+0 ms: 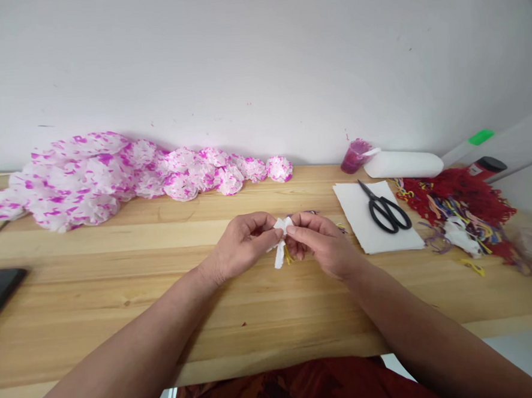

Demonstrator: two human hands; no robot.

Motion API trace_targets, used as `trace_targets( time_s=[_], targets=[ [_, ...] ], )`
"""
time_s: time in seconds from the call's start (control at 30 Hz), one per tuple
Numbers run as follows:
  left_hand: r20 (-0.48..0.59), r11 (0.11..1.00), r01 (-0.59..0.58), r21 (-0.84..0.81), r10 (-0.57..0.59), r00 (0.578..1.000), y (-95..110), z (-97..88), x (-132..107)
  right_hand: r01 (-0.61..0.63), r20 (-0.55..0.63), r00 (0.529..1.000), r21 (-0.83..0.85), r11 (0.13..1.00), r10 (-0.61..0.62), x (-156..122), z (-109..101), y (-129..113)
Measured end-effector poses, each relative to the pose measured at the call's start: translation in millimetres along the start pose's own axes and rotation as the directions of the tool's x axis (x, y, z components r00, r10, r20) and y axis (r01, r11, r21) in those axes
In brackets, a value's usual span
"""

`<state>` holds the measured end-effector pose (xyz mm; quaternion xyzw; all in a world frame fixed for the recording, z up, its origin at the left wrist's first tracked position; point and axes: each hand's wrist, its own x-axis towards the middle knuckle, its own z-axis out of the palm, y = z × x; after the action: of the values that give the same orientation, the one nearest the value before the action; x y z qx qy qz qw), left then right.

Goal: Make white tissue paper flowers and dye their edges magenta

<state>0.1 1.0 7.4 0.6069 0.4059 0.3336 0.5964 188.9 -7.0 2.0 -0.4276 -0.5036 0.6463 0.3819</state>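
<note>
Over the middle of the table, my left hand (244,242) and my right hand (320,241) meet at a small piece of white tissue paper (279,253). Thumb and fingers of each hand pinch it from either side, and a narrow strip hangs down between them. A bit of yellow yarn (289,254) shows just below, beside my right fingers; whether it is tied to the paper I cannot tell. Part of the paper is hidden by my fingertips. Right of my hands, black-handled scissors (388,209) lie on a stack of white paper sheets (381,244).
Along the wall at left lie many white-and-magenta paper pompoms (98,179). A magenta-stained cup (354,156), a white roll (403,163), a green-ended item (481,137) and a heap of red and coloured yarn (464,196) stand at right. A black flat object (1,287) lies at the left edge.
</note>
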Motion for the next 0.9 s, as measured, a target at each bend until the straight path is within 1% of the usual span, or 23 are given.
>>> trace_targets(
  time_s=[0.07, 0.13, 0.2, 0.3, 0.37, 0.47, 0.6, 0.77, 0.9],
  targets=[
    [0.009, 1.000, 0.008, -0.002, -0.008, 1.000, -0.4, 0.0, -0.1, -0.013, 0.006, 1.000, 0.020, 1.000, 0.013, 0.4, -0.1, 0.4],
    [-0.002, 1.000, 0.015, 0.008, -0.015, 1.000, -0.3, 0.1, -0.4, -0.004, 0.002, 1.000, -0.002, 1.000, 0.004, 0.1, 0.6, 0.0],
    [-0.028, 0.999, 0.019, 0.028, -0.018, 0.999, 0.6, 0.4, -0.8, 0.043, -0.032, 0.998, -0.064, 0.997, -0.045, -1.2, 2.0, -0.6],
    [-0.061, 0.998, 0.025, 0.060, -0.022, 0.998, 3.0, 1.4, -1.3, 0.126, -0.104, 0.984, -0.186, 0.974, -0.147, -3.8, 4.2, -0.2],
    [-0.075, 0.997, 0.018, 0.076, -0.013, 0.997, 4.3, 2.0, -1.7, 0.146, -0.132, 0.974, -0.243, 0.959, -0.182, -4.7, 5.0, 0.7],
    [-0.087, 0.996, 0.001, 0.093, 0.007, 0.996, 4.5, 2.2, -2.2, 0.126, -0.150, 0.974, -0.261, 0.957, -0.169, -4.7, 5.1, 0.9],
    [-0.091, 0.991, -0.016, 0.131, 0.028, 0.995, 4.0, 2.0, -2.8, 0.104, -0.139, 0.981, -0.218, 0.970, -0.136, -3.8, 5.1, -0.5],
    [-0.109, 0.969, -0.084, 0.232, 0.112, 0.988, 7.4, 2.5, -3.4, 0.101, -0.159, 0.978, -0.209, 0.973, -0.135, -2.8, 4.9, 1.2],
    [-0.105, 0.963, -0.088, 0.253, 0.118, 0.988, 8.2, 2.6, -2.5, 0.100, -0.160, 0.978, -0.214, 0.972, -0.135, -3.3, 4.0, 1.0]
  ],
)
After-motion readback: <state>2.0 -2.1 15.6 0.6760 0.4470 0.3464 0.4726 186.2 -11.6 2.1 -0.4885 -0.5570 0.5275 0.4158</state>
